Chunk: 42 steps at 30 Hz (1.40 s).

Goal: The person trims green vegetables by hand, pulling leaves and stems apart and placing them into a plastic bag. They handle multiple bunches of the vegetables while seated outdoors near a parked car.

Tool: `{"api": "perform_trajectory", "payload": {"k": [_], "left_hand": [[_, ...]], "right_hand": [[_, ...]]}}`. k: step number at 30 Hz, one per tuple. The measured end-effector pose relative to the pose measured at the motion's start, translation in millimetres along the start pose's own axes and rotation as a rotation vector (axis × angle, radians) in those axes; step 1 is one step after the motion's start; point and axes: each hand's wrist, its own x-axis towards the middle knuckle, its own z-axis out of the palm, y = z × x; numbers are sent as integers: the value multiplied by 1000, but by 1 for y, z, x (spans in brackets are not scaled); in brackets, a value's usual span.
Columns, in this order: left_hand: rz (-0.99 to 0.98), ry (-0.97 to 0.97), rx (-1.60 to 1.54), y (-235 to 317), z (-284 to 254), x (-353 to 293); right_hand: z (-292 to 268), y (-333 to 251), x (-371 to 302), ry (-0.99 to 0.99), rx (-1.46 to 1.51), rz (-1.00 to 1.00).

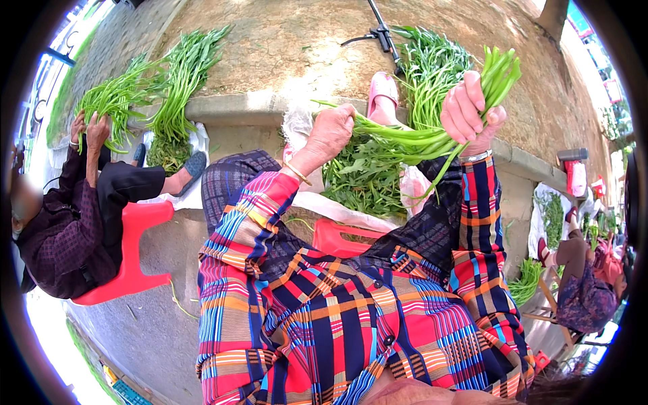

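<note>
One bunch of green stems (408,140) is gripped in the right hand (467,113) and pinched at one end by the left hand (329,132), up over a leaf pile (363,179). If it's tugged too hard, stems could get snapped; if the grip's loosened, strays (one's drooping, tbh) could be lost in there.

Red stool (132,260) on grey pavement (158,331)
</note>
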Motion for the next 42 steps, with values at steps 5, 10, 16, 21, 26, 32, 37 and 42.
{"api": "perform_trajectory", "payload": {"k": [5,10,16,21,26,32,37,42], "left_hand": [[-263,15,-298,-10,5,-1],[-624,-20,-731,-36,-7,-2],[197,-506,271,-29,-4,-19],[-169,-468,422,-9,-16,-20],[38,-136,-209,19,-18,-17],[149,-94,-215,10,7,-11],[14,-137,-298,0,-2,-15],[-251,-373,-655,6,-16,-5]], "right_hand": [[-2,1,2,-56,45,58],[-6,-2,1,-124,78,60],[-7,-6,0,-131,74,77],[-6,0,2,-99,90,83],[-6,-3,-1,-77,76,69],[-3,-4,0,-73,70,64],[-12,3,2,-110,89,72],[-8,-5,-1,-107,57,55]]}}
